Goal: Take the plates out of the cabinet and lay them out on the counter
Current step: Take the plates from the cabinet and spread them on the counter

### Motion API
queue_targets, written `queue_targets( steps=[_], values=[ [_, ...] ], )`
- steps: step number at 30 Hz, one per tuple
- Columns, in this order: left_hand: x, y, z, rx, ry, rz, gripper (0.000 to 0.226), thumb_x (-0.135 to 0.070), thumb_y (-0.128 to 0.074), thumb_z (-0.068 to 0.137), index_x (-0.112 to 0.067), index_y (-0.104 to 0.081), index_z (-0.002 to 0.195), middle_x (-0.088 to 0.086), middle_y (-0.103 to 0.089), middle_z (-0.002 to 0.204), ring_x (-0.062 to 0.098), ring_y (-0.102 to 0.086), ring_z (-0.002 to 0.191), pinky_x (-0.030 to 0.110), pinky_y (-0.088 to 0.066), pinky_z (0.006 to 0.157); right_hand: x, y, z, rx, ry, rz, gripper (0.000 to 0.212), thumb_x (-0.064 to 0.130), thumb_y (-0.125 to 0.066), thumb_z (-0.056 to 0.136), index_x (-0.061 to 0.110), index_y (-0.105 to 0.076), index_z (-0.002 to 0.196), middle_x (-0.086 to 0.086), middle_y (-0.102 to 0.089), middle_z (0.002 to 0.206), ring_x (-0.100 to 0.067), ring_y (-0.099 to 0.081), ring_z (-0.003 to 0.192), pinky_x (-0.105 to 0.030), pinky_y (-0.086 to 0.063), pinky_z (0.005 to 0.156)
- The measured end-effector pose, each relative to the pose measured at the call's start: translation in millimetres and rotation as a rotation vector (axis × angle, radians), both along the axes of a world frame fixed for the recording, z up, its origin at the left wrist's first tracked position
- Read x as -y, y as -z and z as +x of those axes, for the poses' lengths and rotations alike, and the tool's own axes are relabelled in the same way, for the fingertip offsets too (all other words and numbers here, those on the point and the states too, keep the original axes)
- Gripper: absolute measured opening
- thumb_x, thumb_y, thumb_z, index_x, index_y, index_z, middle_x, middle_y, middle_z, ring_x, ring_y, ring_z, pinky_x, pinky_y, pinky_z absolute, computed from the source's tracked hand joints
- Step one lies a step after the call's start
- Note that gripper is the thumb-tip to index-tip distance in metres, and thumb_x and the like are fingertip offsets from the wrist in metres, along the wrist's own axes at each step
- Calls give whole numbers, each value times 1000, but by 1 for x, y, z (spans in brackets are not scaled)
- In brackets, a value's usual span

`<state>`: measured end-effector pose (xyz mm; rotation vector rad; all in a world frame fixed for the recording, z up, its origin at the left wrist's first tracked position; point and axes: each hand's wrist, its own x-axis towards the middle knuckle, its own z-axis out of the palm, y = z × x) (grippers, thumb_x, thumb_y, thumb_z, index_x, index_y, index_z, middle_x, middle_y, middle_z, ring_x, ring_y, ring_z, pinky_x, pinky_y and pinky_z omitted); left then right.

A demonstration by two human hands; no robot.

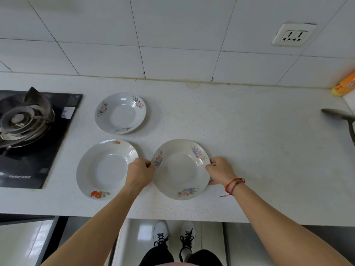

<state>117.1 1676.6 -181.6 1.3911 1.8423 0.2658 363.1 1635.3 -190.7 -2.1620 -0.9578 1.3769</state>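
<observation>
Lighting bright, cool and even; source not discernible. Shadows soft and faint: a pale one to the right of the far plate [120,113], slight shading on the near right plate [180,169] beside the left hand [139,172]. Small glare patches on the near left plate [107,167] rim and on the floor tiles [143,232]. Wall tile [172,22] lines bow under wide-angle distortion. Orange object [344,85] at the right edge is blurred.

Left plate [103,169] and rear plate [120,113] on tabletop [249,146], rear plate above left plate in frame. Right plate [180,169] just right of left plate, lower centre. Stove [28,131] at left edge; spatula [340,116] at right edge.
</observation>
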Motion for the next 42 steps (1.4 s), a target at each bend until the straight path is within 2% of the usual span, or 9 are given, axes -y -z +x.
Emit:
queue_targets(
  steps=[6, 10, 16, 18, 21, 30, 33, 38, 42],
  values=[
    [-4, -2, -5, -25, 27, 42, 23, -11, -55, 90, -7, -73, 105, 7, -72, 94, 23, -69, 78, 33, -59, 72, 2, -4, 3, 165, -38, 70, 10, 10, -57, 86, 17, -64, 86, -4, -69, 77, -27, -71, 73, -46, -63, 66],
    [-5, -3, -4, 38, -22, 5, 19, -6, -56, 90, -5, -70, 103, 10, -72, 93, 25, -72, 72, 39, -61, 74, 1, -4, 5, 149, -12, 56, 20, 14, -60, 88, 17, -57, 107, -8, -69, 90, -24, -71, 70, -39, -63, 62],
    [-4, -1, -4, 67, -55, -6, 18, -2, -54, 89, -3, -68, 100, 10, -71, 87, 25, -72, 66, 41, -62, 71, 2, -9, 3, 134, -12, 53, 18, 8, -55, 90, 17, -55, 106, -8, -68, 95, -21, -71, 71, -28, -60, 52],
    [-4, 0, -4, 67, -60, 0, 20, -2, -53, 89, -3, -68, 102, 11, -71, 90, 26, -72, 67, 41, -62, 72, 3, -12, 1, 139, -26, 49, 13, 6, -53, 91, 18, -56, 92, -3, -67, 86, -21, -71, 70, -30, -61, 54],
    [-3, -1, -2, 73, -61, 6, 21, -3, -53, 89, -3, -68, 104, 11, -71, 95, 28, -71, 74, 43, -61, 74, 4, -18, -2, 141, -43, 54, 28, 2, -52, 90, 25, -54, 75, 1, -66, 76, -22, -71, 69, -34, -62, 57],
    [-27, -12, 0, 93, -37, 91, 22, -2, -53, 84, -5, -71, 97, 10, -72, 92, 27, -70, 77, 36, -60, 72, -13, -35, 4, 95, 38, 92, 23, 2, -52, 89, 24, -53, 80, -3, -67, 78, -28, -73, 69, -45, -63, 66],
    [-44, -15, 3, 120, -61, 96, 21, -2, -54, 84, -8, -70, 95, 11, -72, 94, 28, -70, 77, 40, -61, 73, -27, -40, 8, 95, 49, 101, 19, 4, -52, 89, 22, -54, 85, -4, -68, 81, -29, -74, 71, -46, -63, 68],
    [-77, -25, 12, 137, -76, 134, 23, -1, -54, 83, -5, -71, 97, 12, -73, 89, 29, -72, 66, 43, -61, 69, -58, -51, 13, 77, 65, 116, 25, 1, -54, 89, 23, -54, 79, -4, -67, 78, -30, -74, 70, -48, -63, 68],
    [-106, -35, 22, 151, -77, 160, 26, 1, -55, 81, -5, -74, 98, 11, -74, 83, 28, -72, 64, 41, -62, 69, -89, -55, 20, 46, 98, 123, 17, 0, -55, 89, 17, -57, 86, -7, -67, 80, -28, -72, 68, -47, -63, 66]
  ],
)
